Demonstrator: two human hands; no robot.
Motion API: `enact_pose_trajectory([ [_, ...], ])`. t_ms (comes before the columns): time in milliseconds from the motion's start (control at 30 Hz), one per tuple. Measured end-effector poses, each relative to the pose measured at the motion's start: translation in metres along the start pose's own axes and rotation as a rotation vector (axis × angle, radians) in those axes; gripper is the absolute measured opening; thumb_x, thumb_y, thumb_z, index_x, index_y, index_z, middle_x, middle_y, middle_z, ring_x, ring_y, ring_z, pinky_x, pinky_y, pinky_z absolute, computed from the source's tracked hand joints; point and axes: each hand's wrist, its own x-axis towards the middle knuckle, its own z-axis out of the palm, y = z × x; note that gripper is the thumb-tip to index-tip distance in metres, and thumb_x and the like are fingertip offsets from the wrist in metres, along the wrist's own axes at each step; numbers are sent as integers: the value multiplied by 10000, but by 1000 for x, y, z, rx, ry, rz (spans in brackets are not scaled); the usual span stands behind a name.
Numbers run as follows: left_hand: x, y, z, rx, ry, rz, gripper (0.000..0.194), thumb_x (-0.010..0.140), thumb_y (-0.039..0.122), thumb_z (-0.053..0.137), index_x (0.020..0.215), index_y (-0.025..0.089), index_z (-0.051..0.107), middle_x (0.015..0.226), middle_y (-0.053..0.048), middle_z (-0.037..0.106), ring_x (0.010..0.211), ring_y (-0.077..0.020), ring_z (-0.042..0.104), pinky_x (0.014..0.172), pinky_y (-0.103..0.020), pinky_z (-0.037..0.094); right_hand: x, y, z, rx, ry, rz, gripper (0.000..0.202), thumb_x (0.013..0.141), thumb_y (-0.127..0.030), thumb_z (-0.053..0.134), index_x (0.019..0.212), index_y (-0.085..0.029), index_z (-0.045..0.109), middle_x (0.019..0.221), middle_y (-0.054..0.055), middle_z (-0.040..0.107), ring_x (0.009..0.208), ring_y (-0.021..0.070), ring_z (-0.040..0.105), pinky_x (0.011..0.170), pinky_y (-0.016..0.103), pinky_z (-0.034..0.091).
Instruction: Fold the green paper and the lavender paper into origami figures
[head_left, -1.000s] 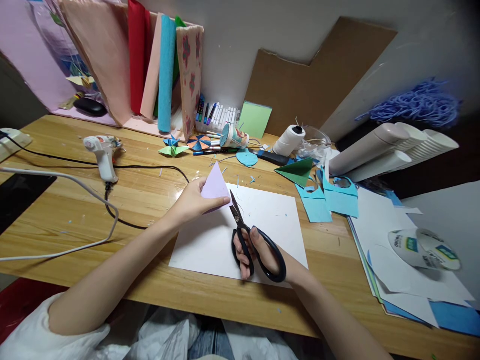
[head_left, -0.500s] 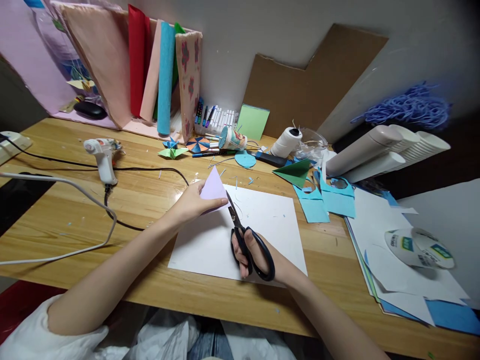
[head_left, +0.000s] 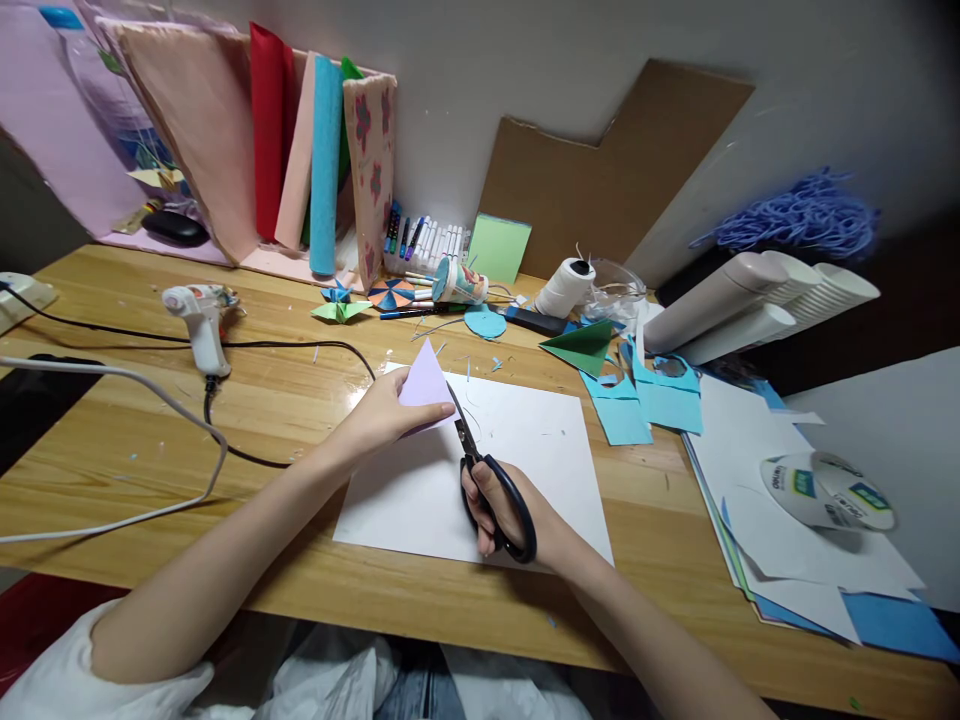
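A light purple paper triangle (head_left: pixel 426 385) is pinched in my left hand (head_left: pixel 386 408), its tip pointing up. My right hand (head_left: pixel 499 510) has its fingers through the handles of black scissors (head_left: pixel 517 505). The blades point up and away, slightly parted, and lie at the lower right corner of the triangle beside my left thumb. Beneath both hands lies a white sheet (head_left: pixel 412 500) with small scraps on it.
At the left are a glue gun (head_left: pixel 202 325) and cables. Behind stand markers (head_left: pixel 435 245), a thread spool (head_left: pixel 565 288) and a green folded paper (head_left: pixel 581 348). Blue cut pieces (head_left: pixel 671 395), stacked papers (head_left: pixel 750 480) and tape rolls (head_left: pixel 825 490) lie at the right.
The scissor handles have drawn closer together and the blades are less widely parted. The whole view has shifted slightly. My left hand still holds the purple paper.
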Motion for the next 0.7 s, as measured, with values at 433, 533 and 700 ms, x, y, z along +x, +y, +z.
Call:
enact_pose_trajectory([
  [433, -2, -2, 2, 3, -59, 38, 514, 598, 456, 726, 975, 131, 595, 885, -62, 660, 761, -200, 592, 627, -260, 431, 0, -5, 6, 112, 23, 5, 617, 703, -788, 314, 721, -181, 424, 415, -88, 389, 347, 96, 526, 346, 152, 371],
  [533, 0, -3, 2, -2, -51, 45, 492, 598, 450, 728, 949, 130, 595, 852, -49, 650, 727, -184, 579, 614, -251, 419, 1, -1, 6, 71, 46, 1, 604, 700, -781, 342, 705, -183, 421, 405, -87, 388, 333, 99, 524, 324, 146, 353],
  [700, 3, -6, 2, -139, -36, 46, 354, 722, 464, 609, 855, 136, 587, 713, -10, 599, 592, -127, 517, 523, -216, 368, 1, -2, 4, 52, 41, -22, 612, 694, -790, 323, 700, -184, 410, 408, -89, 378, 335, 99, 521, 325, 147, 351],
])
